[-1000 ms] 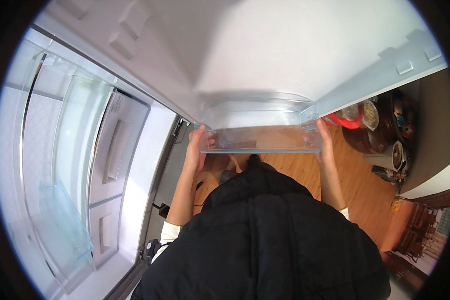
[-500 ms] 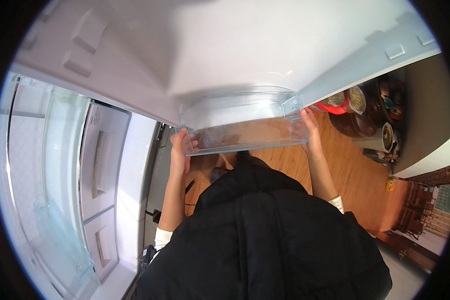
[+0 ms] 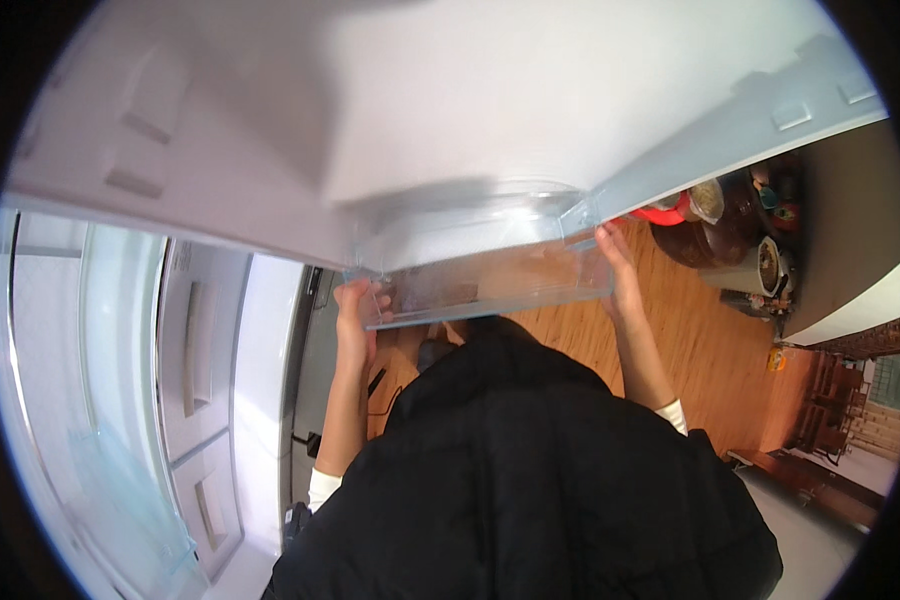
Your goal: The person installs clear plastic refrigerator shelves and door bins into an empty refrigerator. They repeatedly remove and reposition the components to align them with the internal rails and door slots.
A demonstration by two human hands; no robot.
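A clear plastic fridge door shelf bin (image 3: 490,283) lies between my hands, its far part within the white inner side of the fridge door (image 3: 450,110). My left hand (image 3: 358,305) grips its left end, fingers wrapped around the corner. On the right end, my right hand (image 3: 618,268) holds the other corner with the thumb side up. The bin looks empty and see-through, with the floor showing through its front wall. It is tilted slightly, the left end nearer to me.
At left stands the open fridge with white drawers (image 3: 200,345) and a clear shelf (image 3: 135,500). Molded lugs (image 3: 135,182) jut from the door's side wall. Beyond the door at right are a brown round container (image 3: 715,240), a red bowl (image 3: 665,212) and a pale bin (image 3: 750,272) on the wooden floor (image 3: 690,350).
The bin's left end and my left hand have dropped slightly toward me, tilting the bin a little more. The view has turned slightly. Both hands keep their hold.
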